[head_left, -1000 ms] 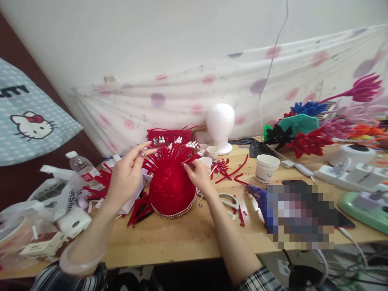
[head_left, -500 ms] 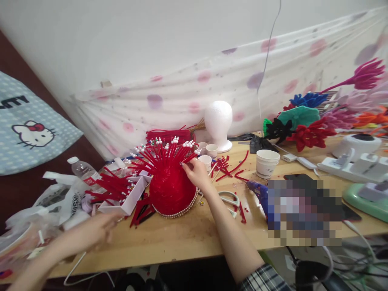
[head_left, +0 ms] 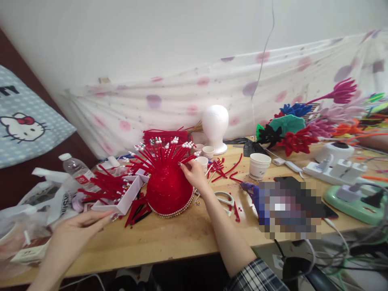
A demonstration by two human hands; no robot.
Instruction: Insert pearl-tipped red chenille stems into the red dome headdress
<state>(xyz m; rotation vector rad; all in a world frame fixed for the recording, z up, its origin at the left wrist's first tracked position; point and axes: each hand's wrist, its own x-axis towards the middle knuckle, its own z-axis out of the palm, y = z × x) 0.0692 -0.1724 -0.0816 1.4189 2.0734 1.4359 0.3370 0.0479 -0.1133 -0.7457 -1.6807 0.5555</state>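
A round red headpiece (head_left: 169, 190) sits on the table, with a pearl trim along its lower edge and a fan of red stems tipped with white beads. My right hand (head_left: 194, 176) is at its upper right side, fingers closed at the base of the stems; what they pinch is hidden. Beside the white box (head_left: 131, 198), my left hand (head_left: 79, 230) has its fingertips pressed together near the box's lower corner. Something small and shiny shows at those fingertips, too small to name. Red beaded stems (head_left: 106, 186) lie in and over the box.
A white foam head (head_left: 215, 127) stands at the back. Paper cups (head_left: 260, 165), scissors (head_left: 226, 199), a blue glue gun (head_left: 253, 196) and a pixelated device lie to the right. A bottle (head_left: 75, 169) and plastic bags are at left, colourful fuzzy flowers (head_left: 297, 139) at back right.
My left hand has moved slightly down and left, its fingertips now pinched by the box. My right hand stays on the headpiece. The view has shifted a little.
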